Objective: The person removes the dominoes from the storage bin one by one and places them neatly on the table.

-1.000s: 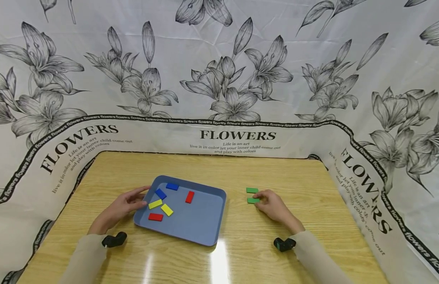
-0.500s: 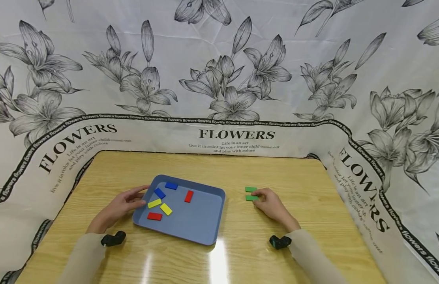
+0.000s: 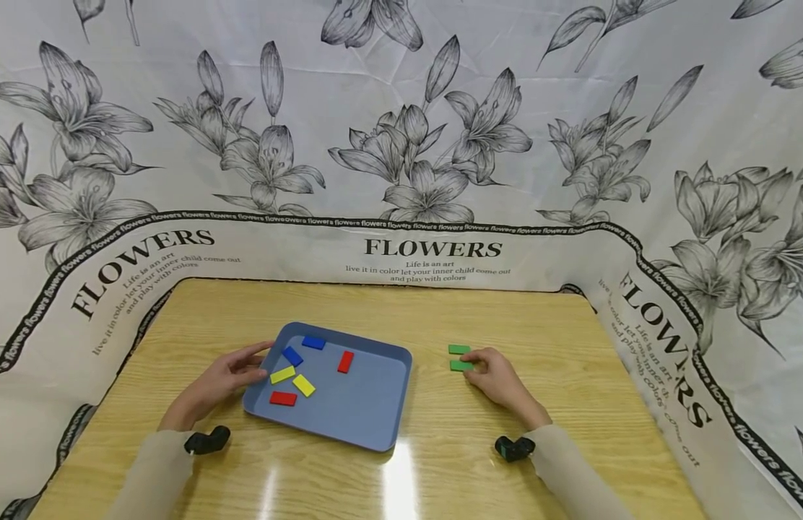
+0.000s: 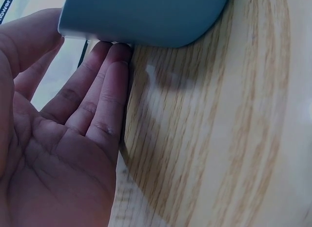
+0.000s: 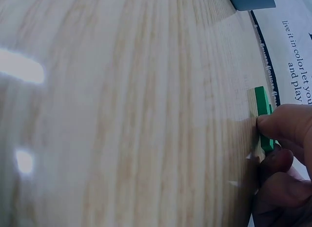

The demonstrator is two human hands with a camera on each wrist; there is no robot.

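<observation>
My left hand (image 3: pixel 221 379) rests at the left side of a blue-grey tray (image 3: pixel 369 426). In the left wrist view its fingers reach fairly straight to the tray's outer wall (image 4: pixel 141 17), and the thumb touches the wall's edge. On the table right of the tray lie two flat green blocks, one beyond the other. Thumb and forefinger of my right hand (image 3: pixel 499 375) pinch the right end of the nearer green block (image 3: pixel 460 365). Beyond it, the farther green block (image 3: pixel 458 349) lies roughly parallel, with a narrow gap between them. The right wrist view shows the pinched block (image 5: pixel 263 102) low against the table.
Inside the tray lie two blue blocks (image 3: pixel 313 342), two yellow blocks (image 3: pixel 304 385) and two red blocks (image 3: pixel 346 362), mostly towards the left. A flower-printed cloth (image 3: pixel 434 249) stands around the back and sides of the wooden table (image 3: pixel 505 310).
The nearer green block has shifted slightly towards the farther one, in the right hand's fingers. The right wrist has moved a little left. Left hand and tray have stayed in place.
</observation>
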